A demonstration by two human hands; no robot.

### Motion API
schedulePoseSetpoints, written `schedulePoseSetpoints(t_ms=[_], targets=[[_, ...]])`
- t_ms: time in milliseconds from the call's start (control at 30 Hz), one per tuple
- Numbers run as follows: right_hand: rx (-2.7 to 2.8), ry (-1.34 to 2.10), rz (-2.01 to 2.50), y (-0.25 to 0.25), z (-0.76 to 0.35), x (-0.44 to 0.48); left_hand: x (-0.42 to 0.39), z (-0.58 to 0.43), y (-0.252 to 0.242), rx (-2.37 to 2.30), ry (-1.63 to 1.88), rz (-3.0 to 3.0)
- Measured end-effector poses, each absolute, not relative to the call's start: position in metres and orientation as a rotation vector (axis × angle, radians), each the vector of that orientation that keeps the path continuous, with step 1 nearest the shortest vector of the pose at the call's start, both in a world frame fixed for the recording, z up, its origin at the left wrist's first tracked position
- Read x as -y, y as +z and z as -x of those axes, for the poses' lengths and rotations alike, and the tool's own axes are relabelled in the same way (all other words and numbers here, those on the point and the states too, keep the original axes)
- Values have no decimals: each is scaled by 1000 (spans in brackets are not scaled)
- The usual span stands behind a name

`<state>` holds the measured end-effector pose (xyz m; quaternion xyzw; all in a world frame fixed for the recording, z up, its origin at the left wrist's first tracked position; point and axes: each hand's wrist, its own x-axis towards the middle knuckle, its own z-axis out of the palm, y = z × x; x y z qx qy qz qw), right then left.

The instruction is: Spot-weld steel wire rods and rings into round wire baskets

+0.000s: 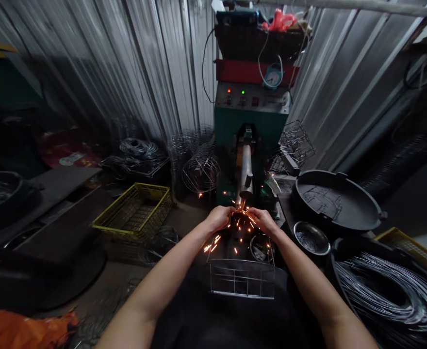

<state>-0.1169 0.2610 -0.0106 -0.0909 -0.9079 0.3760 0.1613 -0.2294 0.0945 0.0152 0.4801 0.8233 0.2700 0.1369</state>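
Observation:
My left hand [221, 218] and my right hand [264, 221] are closed at either side of a spot welder's tip. Both grip the far end of a wire frame [247, 280], a grid of thin rods reaching back toward my body. Orange sparks spray between and below my hands, where the welder's cylindrical arm [246, 167] ends. The fingertips and the exact spot of contact are partly hidden by glare and distance. Behind stands the green welding machine [252, 118], with a red and a green light lit on its panel.
Right of me are a round black tray [339, 201] with wire pieces, a metal bowl [311, 238] of small parts, and a tub with coiled wire [391, 291]. At left stand a yellow wire basket [133, 211] and wire coils [139, 148]. An orange cloth [24, 329] lies lower left.

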Motion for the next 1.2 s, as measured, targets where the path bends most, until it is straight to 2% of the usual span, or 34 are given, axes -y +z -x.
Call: schedulePoseSetpoints(t_ms=[133,367,633,1200], targets=[[2556,1179,308,-7,114,-261,-95,231,15,-2398,746,-1389],[2368,1584,564,-11,101,-258,-95,234,15,-2364,788,-1432],[2441,1269,497,-12,108,-253,-90,240,11,-2372,831,-1373],[2385,1321,536,-17,110,-252,-91,241,7,-2316,871,-1347]])
